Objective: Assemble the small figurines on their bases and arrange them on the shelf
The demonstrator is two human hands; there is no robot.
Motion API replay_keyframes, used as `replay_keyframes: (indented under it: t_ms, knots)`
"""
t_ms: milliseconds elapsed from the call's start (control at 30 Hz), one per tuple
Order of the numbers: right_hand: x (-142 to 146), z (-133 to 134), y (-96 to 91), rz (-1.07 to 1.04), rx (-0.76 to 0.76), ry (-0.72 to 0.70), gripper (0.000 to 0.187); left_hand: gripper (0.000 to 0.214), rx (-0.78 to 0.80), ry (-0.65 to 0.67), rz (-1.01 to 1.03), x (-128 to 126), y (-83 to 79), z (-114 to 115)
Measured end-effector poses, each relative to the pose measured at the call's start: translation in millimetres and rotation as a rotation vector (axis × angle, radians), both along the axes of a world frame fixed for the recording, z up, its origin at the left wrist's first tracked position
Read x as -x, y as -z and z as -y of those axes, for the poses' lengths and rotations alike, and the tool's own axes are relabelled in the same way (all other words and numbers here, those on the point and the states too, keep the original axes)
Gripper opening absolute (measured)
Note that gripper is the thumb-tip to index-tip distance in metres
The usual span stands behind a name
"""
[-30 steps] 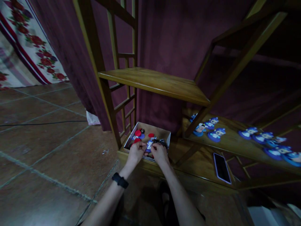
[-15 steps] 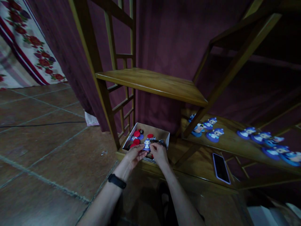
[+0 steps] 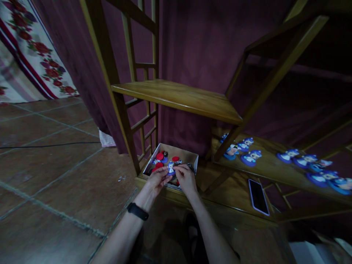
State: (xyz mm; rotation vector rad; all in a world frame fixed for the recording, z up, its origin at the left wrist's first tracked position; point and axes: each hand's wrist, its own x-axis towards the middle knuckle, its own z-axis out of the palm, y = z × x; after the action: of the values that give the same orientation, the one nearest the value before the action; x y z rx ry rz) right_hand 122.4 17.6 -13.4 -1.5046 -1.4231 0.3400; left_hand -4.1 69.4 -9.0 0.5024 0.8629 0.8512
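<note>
A small blue-and-white figurine (image 3: 171, 168) on a round blue base stands upright between my hands, above an open cardboard box. My left hand (image 3: 157, 180), a black band on its wrist, grips the base with thumb and fingers. From the other side, my right hand (image 3: 186, 178) pinches at the figurine's right edge, its fingertips pressed together; the exact contact is too small to see. Inside the box (image 3: 189, 151) lie several more figurines, some with red round bases (image 3: 159, 157) showing. My hands cover the box's front part.
The box sits on the low ledge of a wooden shelf unit, beneath a wooden shelf board (image 3: 178, 96). Several blue figurines (image 3: 251, 157) stand on a shelf to the right. A phone (image 3: 258, 197) lies on the ledge below them. Slanted posts divide the shelves.
The figurine has turned slightly and shifted a little to the left in my left hand. My right fingers have closed up beside it. Other things stay put.
</note>
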Motion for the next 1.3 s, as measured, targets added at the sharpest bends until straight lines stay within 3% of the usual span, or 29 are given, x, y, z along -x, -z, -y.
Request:
replay_keyframes:
  t_ms: [333,800,1100,1300]
  knots:
    - [8,-6,7.6,-0.167,0.078,0.012,0.024,0.018,-0.068,0.017,0.015,-1,2.9,0]
    - [15,-13,20.0,-0.317,0.088,0.053,0.024,0.019,-0.254,-0.12,-0.066,-12,11.4,1]
    - [11,-14,22.4,-0.3,0.101,0.063,0.023,0.017,-0.172,-0.119,-0.068,-7,8.4,-3]
    - [-4,-16,25.0,-0.412,0.139,0.081,0.026,0.014,-0.058,0.004,-0.047,0,-1.8,-4]
